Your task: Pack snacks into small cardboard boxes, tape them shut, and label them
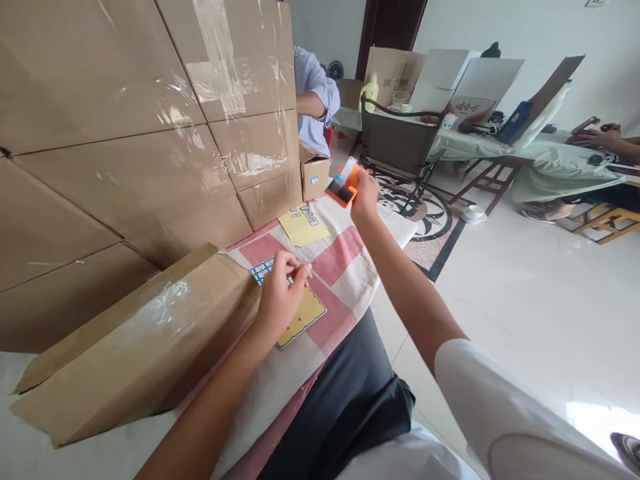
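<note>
- Holding my right hand [365,193] raised out ahead of me, I have its fingers closed on a small orange box [343,186]; a dark face of the box shows on the side away from my fingertips, toward the cartons.
- My left hand [280,297] rests lower, fingertips pressed together in a pinch right at the edge of a yellow sticker sheet [303,319]. I cannot tell whether a sticker is already between them.
- The sheet lies flat under those fingers on the red-checked cloth [345,267], its long axis running from the large flat carton [135,347] at my left wrist out toward my right arm.
- A second yellow sheet [303,225] lies beyond my left fingertips, below the orange box and apart from it.
- My judgement: the work is midway. The box is picked up and a label is being worked off the sheet; I see no fresh label on the box yet, so peeling and sticking seem left.
- The box's long axis tilts, its far end up and away from my thumb.
- Another person's sleeve [313,90] shows behind the stacked cartons [125,120].
</note>
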`<state>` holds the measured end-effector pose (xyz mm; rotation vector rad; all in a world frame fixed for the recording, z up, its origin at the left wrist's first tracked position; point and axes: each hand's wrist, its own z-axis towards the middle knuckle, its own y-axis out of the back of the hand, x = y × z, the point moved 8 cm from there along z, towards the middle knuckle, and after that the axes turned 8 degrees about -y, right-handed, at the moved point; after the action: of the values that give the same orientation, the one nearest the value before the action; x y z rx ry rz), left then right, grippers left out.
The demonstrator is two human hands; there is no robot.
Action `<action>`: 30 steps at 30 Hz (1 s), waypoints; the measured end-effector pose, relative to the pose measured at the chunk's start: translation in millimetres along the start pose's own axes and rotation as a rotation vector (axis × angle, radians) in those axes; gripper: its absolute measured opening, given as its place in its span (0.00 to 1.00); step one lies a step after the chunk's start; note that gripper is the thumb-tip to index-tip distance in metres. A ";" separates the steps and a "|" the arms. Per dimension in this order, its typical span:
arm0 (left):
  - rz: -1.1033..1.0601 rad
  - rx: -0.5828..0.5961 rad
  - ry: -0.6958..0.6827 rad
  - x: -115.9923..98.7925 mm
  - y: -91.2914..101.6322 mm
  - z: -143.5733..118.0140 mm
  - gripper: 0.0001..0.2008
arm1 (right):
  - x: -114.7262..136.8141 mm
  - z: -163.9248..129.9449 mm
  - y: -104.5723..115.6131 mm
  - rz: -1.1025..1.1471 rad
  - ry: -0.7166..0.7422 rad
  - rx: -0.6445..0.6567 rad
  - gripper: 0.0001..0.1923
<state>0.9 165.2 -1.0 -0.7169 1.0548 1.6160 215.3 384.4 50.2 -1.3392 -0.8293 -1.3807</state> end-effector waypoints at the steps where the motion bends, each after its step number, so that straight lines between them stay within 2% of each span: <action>1: -0.055 -0.018 -0.008 -6.5 4.4 5.0 0.12 | -4.2 -4.6 4.1 -0.097 0.042 -0.001 0.17; 6: -0.211 0.028 -0.019 -24.7 15.5 12.4 0.16 | -66.6 -54.6 6.9 -0.330 -0.034 0.139 0.17; 8: -0.194 0.034 -0.026 -28.6 18.7 7.8 0.15 | -71.5 -69.2 12.3 -0.360 -0.036 0.115 0.15; 9: -0.170 0.038 -0.031 -31.1 20.1 5.4 0.14 | -66.1 -75.1 16.9 -0.366 -0.026 0.077 0.17; 11: -0.111 0.054 -0.040 -37.0 21.9 2.0 0.13 | -40.3 -89.3 21.9 -0.368 0.040 0.042 0.22; 12: -0.086 0.064 -0.042 -40.0 22.5 0.9 0.13 | -23.3 -99.4 17.9 -0.365 0.088 0.103 0.22; 13: -0.066 0.075 -0.045 -42.8 22.8 0.0 0.14 | -6.0 -112.5 8.8 -0.363 0.136 0.225 0.21; 16: -0.012 0.087 -0.038 -48.5 24.2 -4.6 0.15 | 33.6 -170.5 -28.3 -0.406 0.235 0.744 0.16; 18: 0.046 0.071 -0.039 -51.5 26.2 -11.1 0.16 | 51.0 -202.6 -41.5 -0.491 0.322 0.896 0.13; 21: 0.075 -0.008 -0.006 -54.3 33.4 -26.1 0.18 | 69.3 -230.1 -57.1 -0.594 0.493 0.971 0.09; 25: -0.179 -0.207 0.220 -43.1 50.6 -53.5 0.24 | 99.5 -252.3 -84.2 -0.651 0.712 1.110 0.11; 28: -0.349 -0.319 0.380 -30.0 60.8 -76.1 0.29 | 138.2 -251.8 -108.9 -0.590 0.756 1.081 0.10; 30: -0.430 -0.355 0.399 -25.0 66.0 -87.1 0.28 | 155.6 -248.5 -132.0 -0.580 0.736 1.078 0.09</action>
<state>-59.3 70.7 1.0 -1.4448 0.8123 1.3188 35.5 154.8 185.6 0.2591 -1.1980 -1.3397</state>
